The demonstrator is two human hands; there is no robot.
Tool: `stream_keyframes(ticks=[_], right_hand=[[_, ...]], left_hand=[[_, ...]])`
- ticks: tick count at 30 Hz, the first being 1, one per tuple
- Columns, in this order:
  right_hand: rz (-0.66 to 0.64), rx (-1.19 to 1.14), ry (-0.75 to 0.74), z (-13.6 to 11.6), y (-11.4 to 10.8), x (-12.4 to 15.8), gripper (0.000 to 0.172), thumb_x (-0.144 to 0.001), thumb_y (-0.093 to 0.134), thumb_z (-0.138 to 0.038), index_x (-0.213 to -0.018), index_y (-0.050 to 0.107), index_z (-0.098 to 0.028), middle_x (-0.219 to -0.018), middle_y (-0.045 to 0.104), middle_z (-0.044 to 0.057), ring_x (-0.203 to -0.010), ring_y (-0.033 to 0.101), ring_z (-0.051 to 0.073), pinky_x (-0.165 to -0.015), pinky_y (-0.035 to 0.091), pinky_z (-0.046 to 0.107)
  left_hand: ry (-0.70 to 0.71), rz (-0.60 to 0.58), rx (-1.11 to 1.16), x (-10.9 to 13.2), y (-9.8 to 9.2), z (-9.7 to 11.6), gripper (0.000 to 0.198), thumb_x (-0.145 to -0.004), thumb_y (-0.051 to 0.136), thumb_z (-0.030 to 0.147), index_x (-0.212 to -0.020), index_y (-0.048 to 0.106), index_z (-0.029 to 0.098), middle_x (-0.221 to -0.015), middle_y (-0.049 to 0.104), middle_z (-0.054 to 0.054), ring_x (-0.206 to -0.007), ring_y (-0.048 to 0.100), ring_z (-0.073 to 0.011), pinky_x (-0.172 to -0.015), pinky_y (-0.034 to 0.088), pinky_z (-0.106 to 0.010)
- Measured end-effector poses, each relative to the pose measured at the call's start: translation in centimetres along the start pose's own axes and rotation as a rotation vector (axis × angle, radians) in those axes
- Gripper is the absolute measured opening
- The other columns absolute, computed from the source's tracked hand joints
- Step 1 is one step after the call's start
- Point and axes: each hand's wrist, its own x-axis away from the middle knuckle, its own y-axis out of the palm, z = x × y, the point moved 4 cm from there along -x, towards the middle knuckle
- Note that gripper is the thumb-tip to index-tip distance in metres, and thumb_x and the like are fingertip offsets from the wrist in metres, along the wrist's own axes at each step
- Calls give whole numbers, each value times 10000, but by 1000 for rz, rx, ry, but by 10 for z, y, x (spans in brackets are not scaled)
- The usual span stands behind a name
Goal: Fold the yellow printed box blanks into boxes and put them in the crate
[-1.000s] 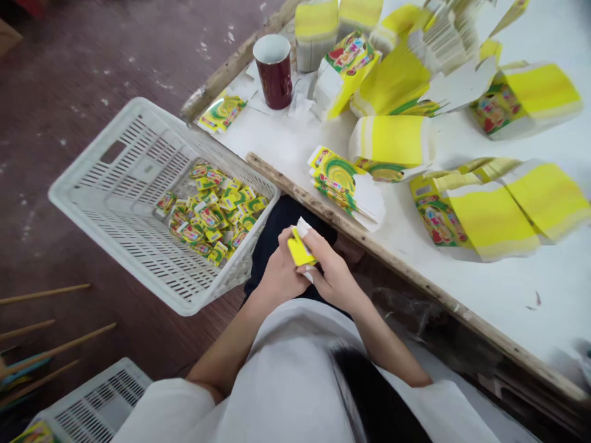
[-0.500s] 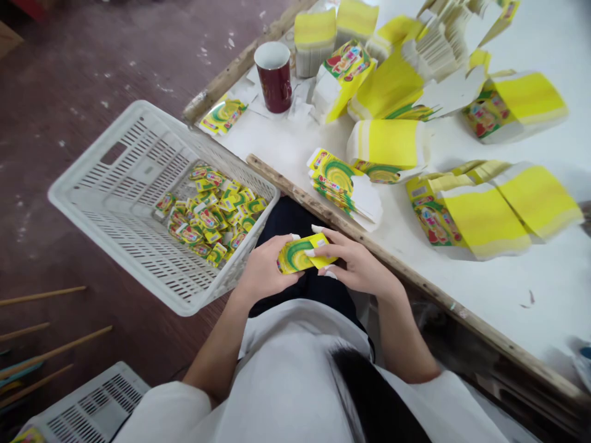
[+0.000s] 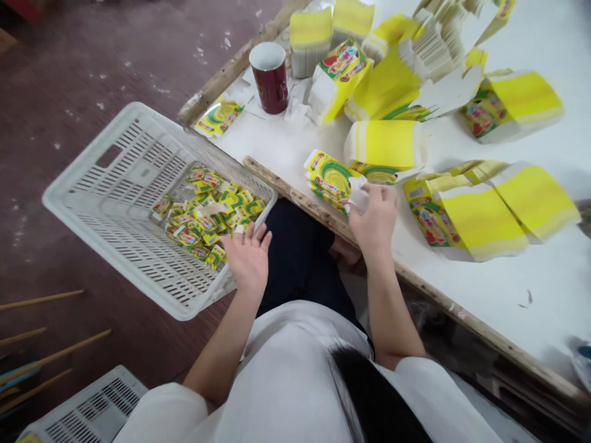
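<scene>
My left hand is at the near right rim of a white plastic basket, palm up and fingers spread, with nothing in it. Inside the basket lies a heap of small yellow-and-green printed boxes. My right hand reaches over the table edge to a small stack of flat printed cartons. Its thumb and fingers close round the white flap end of a carton at the top of the stack. White covers show on some fingertips. The fingers hide part of the flap.
On the white table, a maroon mug stands near the far left corner. Several bundles of yellow cartons fill the back and right. A wooden strip edges the table. A second basket and sticks are at lower left.
The yellow box held between both hands has left them. My left hand has moved left to the basket and opened. My right hand has gone up to the carton stack and gripped there.
</scene>
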Motion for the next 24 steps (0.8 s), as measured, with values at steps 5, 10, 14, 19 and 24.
stream_keyframes(ticks=[5, 10, 14, 19, 24], right_hand=[[-87, 188, 6, 1, 18, -10, 222, -831, 641, -220, -1043, 610, -162, -1110, 576, 169, -1054, 494, 330, -949, 430, 509], [-86, 166, -3, -3, 21, -10, 313, -804, 630, -189, -1106, 555, -154, -1142, 579, 171, -1105, 492, 333, -991, 400, 521], [-58, 147, -4, -3, 21, -14, 262, -781, 632, -178, -1034, 562, -174, -1136, 589, 170, -1119, 503, 340, -986, 409, 528], [-24, -99, -4, -17, 6, -7, 248, -765, 628, -170, -967, 495, -227, -964, 634, 93, -892, 597, 279, -853, 500, 463], [-334, -441, -74, -56, 8, 48, 242, -809, 608, -184, -991, 465, -255, -849, 626, 14, -662, 574, 176, -625, 479, 315]], left_hand=[[-122, -136, -114, 11, 5, -15, 373, -845, 685, 550, -975, 611, 207, -1150, 665, -90, -870, 691, -167, -685, 582, -259], [-120, -258, -227, 20, 8, -18, 438, -772, 788, 450, -1090, 614, 204, -1096, 691, -66, -771, 676, -122, -630, 548, -216], [-150, -313, -308, 27, 10, -22, 473, -786, 779, 438, -1154, 601, 200, -1077, 702, -63, -756, 668, -111, -643, 536, -215], [-172, -397, -338, 31, 12, -35, 565, -767, 764, 531, -1188, 572, 207, -1097, 689, -85, -825, 678, -149, -686, 560, -262], [76, -446, -201, 29, 23, -22, 713, -691, 670, 782, -1204, 575, 295, -1294, 630, -100, -1176, 624, -293, -931, 560, -454]])
